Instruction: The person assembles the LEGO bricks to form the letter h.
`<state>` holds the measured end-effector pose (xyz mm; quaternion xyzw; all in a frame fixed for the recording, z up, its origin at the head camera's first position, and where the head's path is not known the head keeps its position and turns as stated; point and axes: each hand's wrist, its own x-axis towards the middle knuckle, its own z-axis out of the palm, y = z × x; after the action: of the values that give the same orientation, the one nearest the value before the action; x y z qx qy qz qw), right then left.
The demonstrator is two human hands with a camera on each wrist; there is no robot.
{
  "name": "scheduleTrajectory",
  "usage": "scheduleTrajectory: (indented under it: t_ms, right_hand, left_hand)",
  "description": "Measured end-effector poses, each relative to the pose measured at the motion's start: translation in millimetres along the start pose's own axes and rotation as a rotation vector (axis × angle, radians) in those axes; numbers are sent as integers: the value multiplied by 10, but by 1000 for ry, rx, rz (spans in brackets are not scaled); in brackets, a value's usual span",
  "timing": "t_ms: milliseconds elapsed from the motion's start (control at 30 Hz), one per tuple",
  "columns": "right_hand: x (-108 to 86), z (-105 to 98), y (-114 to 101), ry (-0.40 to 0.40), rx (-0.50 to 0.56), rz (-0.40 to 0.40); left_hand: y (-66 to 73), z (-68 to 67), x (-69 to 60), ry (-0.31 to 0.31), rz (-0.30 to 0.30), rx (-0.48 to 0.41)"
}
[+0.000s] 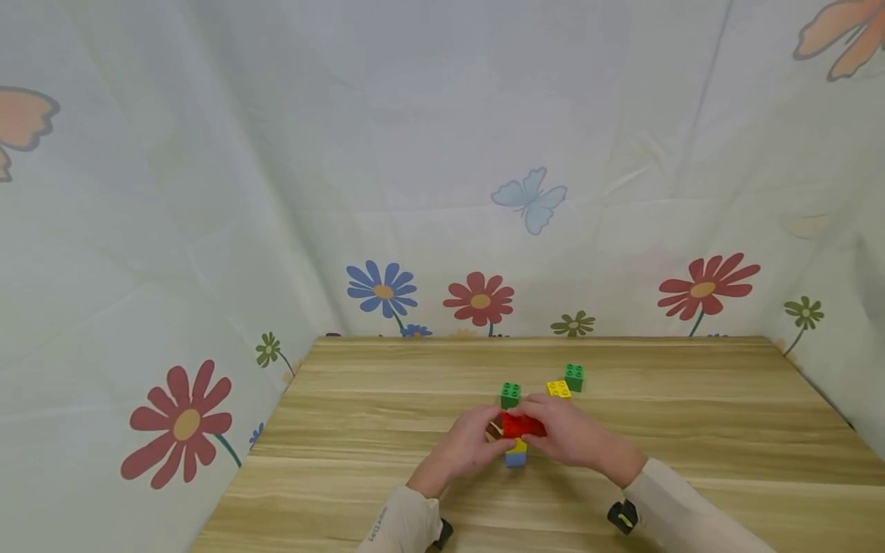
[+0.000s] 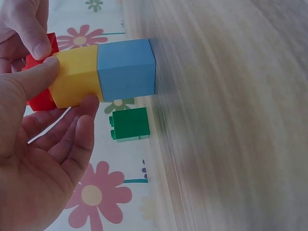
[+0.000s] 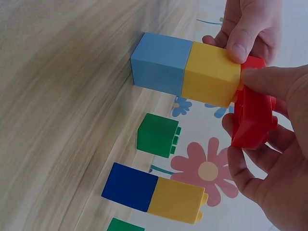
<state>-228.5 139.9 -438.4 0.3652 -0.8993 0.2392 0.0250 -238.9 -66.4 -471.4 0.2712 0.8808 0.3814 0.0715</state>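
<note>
A light blue block (image 2: 127, 69) stands on the table with a yellow block (image 2: 77, 74) stacked on it. My left hand (image 1: 470, 442) pinches the yellow block between thumb and fingers, close to its top. Across that top lies a longer red block (image 3: 254, 113), which overhangs to the right. Its overhanging end is gripped by my right hand (image 1: 574, 434), thumb on the near side and fingers curled behind. In the right wrist view the two thumbs almost meet where red and yellow join. Whether the red block is fully pressed down, I cannot tell.
Behind the stack stands a green block (image 1: 510, 395). Further right is a yellow block (image 3: 176, 199) on a dark blue block (image 3: 130, 186), with another green block (image 1: 574, 377) beyond. The wooden table (image 1: 359, 430) ends at a flower-printed cloth (image 1: 429, 192).
</note>
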Motion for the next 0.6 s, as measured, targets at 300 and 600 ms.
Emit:
scheduleTrajectory:
  t_ms: [300, 600]
  right_hand:
    - [33, -9, -11, 8, -24, -6]
    - [37, 20, 24, 7, -63, 15]
  left_hand:
    - [-11, -5, -4, -2, -3, -7]
    - [0, 1, -5, 5, -26, -22]
